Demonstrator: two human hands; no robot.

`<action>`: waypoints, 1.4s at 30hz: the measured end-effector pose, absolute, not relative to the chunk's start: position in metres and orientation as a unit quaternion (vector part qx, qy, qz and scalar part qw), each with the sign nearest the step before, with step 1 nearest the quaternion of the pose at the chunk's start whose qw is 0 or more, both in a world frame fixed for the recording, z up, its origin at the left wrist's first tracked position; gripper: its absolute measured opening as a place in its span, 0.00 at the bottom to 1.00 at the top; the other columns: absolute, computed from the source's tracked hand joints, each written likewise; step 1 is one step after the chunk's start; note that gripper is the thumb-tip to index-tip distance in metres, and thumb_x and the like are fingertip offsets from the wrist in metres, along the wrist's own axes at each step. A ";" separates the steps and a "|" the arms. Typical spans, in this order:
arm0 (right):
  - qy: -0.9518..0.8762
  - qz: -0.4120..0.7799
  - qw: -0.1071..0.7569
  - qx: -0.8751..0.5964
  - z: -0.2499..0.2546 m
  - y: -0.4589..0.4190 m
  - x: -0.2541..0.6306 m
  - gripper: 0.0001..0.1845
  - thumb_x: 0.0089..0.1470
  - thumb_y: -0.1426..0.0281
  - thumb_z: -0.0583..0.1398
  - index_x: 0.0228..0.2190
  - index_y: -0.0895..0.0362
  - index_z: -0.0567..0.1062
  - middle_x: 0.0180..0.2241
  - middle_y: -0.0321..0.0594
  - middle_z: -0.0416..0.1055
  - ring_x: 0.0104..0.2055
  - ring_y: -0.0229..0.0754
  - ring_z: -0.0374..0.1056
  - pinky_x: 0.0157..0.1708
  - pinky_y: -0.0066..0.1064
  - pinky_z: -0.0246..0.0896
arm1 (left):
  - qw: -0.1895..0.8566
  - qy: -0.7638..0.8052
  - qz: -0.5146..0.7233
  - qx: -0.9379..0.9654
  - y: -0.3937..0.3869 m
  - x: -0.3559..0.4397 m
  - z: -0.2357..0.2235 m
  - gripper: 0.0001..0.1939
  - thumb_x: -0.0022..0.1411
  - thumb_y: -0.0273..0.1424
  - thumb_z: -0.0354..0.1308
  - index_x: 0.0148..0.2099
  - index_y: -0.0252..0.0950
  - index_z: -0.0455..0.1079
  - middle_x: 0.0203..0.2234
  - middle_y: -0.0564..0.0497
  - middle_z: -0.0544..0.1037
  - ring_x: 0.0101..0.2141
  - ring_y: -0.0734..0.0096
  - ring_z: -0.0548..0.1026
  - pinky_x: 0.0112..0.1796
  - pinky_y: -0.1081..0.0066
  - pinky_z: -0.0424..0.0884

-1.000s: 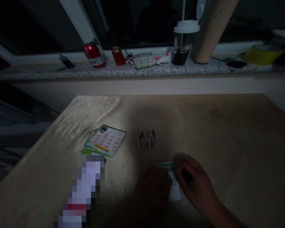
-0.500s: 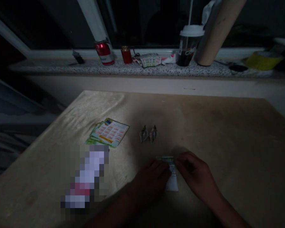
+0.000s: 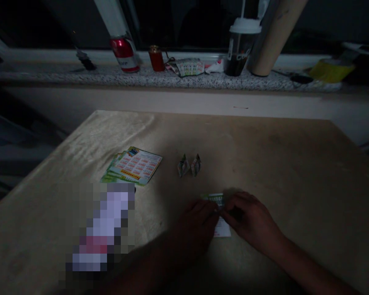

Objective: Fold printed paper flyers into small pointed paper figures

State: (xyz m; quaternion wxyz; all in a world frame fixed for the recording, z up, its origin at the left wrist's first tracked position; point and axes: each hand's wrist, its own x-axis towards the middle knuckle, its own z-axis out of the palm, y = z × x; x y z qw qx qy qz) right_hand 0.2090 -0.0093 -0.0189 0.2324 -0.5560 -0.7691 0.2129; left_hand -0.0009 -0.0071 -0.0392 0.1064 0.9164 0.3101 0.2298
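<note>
A small printed paper card (image 3: pixel 223 229), green at its far end and white near me, lies on the table between my hands. My left hand (image 3: pixel 199 223) rests on its left side with fingers together, holding it down. With thumb and fingers pinched, my right hand (image 3: pixel 246 213) grips the card's right edge, close to the left fingertips. The hands cover the card's middle, so any fold there is hidden. Beyond them stand two small folded paper pieces (image 3: pixel 183 166), side by side. A fanned stack of printed cards (image 3: pixel 138 164) with number grids lies to the left.
A pixelated oblong object (image 3: pixel 101 229) lies on the table (image 3: pixel 264 155) at left. Along the granite sill (image 3: pixel 209 83) stand a red can (image 3: pixel 124 55), a small red bottle (image 3: pixel 156 59), crumpled wrappers (image 3: pixel 187 67), a lidded cup with straw (image 3: pixel 238 51), a cardboard tube (image 3: pixel 275 41) and a yellow roll (image 3: pixel 332 71).
My right hand has moved inward over the card, its fingertips now close to my left hand's. The whole view has shifted slightly. The folded pieces and card stack keep their places on the table.
</note>
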 end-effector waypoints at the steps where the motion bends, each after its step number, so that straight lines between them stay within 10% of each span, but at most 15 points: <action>1: -0.772 0.207 0.231 -0.554 -0.019 -0.008 0.209 0.09 0.53 0.73 0.67 0.26 0.55 0.71 0.30 0.38 0.74 0.36 0.47 0.71 0.38 0.39 0.64 | 0.104 0.311 0.230 0.916 -0.008 -0.001 -0.040 0.09 0.69 0.22 0.52 0.46 0.30 0.73 0.47 0.42 0.78 0.47 0.59 0.75 0.51 0.59 0.72; 29: -0.670 0.327 0.261 -0.613 -0.022 0.006 0.220 0.09 0.46 0.73 0.69 0.19 0.54 0.75 0.23 0.34 0.74 0.26 0.41 0.70 0.29 0.32 0.65 | 0.127 0.318 0.151 0.928 -0.011 -0.006 -0.037 0.21 0.67 0.24 0.57 0.61 0.40 0.67 0.56 0.42 0.72 0.54 0.55 0.70 0.53 0.55 0.70; 42: -0.673 0.199 0.318 -0.637 -0.034 -0.001 0.210 0.14 0.52 0.71 0.63 0.17 0.53 0.69 0.19 0.34 0.70 0.25 0.43 0.68 0.31 0.36 0.60 | 0.126 0.302 0.141 0.934 -0.010 -0.007 -0.041 0.23 0.67 0.25 0.57 0.62 0.40 0.65 0.57 0.40 0.70 0.54 0.53 0.69 0.54 0.52 0.67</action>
